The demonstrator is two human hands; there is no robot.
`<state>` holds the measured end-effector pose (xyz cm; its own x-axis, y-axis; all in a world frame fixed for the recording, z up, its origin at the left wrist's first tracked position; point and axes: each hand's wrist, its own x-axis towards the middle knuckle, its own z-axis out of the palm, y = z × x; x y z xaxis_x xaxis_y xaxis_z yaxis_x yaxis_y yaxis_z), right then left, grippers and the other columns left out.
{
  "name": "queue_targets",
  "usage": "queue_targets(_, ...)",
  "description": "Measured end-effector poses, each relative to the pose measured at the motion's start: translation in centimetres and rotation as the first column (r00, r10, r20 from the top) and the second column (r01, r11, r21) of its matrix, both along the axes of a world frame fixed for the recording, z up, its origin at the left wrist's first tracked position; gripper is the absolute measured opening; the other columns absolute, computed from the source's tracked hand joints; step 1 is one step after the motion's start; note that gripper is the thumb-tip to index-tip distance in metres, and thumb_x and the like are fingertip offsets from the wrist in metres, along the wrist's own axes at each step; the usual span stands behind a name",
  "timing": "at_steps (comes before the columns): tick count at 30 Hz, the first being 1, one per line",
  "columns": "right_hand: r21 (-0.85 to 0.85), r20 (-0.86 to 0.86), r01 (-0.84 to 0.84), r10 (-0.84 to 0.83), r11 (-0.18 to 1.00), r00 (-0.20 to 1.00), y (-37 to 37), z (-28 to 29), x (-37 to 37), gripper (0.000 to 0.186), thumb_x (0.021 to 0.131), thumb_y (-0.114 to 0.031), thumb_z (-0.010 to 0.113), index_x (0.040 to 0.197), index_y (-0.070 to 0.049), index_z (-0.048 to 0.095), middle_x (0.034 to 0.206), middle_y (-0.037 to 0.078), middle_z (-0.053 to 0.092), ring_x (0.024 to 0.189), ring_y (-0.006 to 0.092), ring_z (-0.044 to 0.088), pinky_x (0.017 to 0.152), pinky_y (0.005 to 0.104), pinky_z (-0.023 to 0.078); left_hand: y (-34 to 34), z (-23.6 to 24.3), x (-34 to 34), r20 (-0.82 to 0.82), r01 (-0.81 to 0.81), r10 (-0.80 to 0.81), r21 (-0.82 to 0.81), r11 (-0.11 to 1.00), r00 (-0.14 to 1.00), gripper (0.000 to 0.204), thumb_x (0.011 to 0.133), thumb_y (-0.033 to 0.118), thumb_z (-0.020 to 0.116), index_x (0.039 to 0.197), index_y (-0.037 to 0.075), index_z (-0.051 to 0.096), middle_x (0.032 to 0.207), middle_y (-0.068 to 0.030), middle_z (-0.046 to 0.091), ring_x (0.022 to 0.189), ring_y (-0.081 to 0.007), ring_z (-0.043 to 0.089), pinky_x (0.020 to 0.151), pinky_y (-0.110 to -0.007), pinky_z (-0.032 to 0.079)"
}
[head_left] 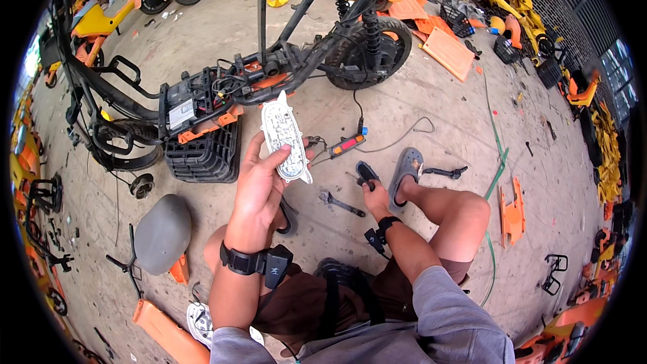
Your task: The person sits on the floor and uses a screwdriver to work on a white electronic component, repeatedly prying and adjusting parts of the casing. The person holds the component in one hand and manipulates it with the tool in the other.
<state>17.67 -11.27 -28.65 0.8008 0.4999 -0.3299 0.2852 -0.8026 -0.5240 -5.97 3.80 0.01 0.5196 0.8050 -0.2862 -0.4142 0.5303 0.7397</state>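
The left hand [257, 176], its grip pinching, presents a white lamp panel [278, 129] at six o'clock of a black scooter frame [271, 65], long axis pointing just shy of twelve; the right hand [377, 198] clasps a dark object [366, 172].

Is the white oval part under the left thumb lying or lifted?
Lifted: the left hand holds the white oval part above the floor.

Scooter frame [262, 23] blocking ahead, open floor [451, 118] right
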Motion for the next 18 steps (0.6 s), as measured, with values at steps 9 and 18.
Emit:
queue_targets(9, 0.154, 0.015, 0.011, -0.013, 0.988, 1.0, 0.0, -0.9, 2.7, 0.04, 0.09, -0.039, 0.065, 0.113, -0.007, 0.071, 0.093, 0.017, 0.073, 0.081, 0.0314, 0.069, 0.075, 0.0402, 0.055, 0.3, 0.0, 0.6, -0.002, 0.005, -0.005, -0.004, 1.0, 1.0, 0.05, 0.096, -0.001, 0.049, 0.144, 0.0, 0.036, 0.121, -0.0265, 0.064, 0.104, -0.0379, 0.069, 0.086, -0.046, 0.06)
queue_targets(18, 0.25, -0.366, 0.003, 0.092, 0.968, 0.926, 4.2, 15.8, 5.6, 0.037, 0.092, -0.036, 0.064, 0.097, -0.001, 0.073, 0.073, 0.007, 0.071, 0.057, 0.0125, 0.063, 0.052, 0.0294, 0.049, 0.0, -0.3, 0.0, -0.008, -0.015, 0.016, 0.011, 1.0, 1.0, 0.061, 0.093, -0.008, 0.046, 0.15, 0.0, 0.027, 0.126, -0.0279, 0.061, 0.108, -0.0387, 0.067, 0.091, -0.044, 0.057)
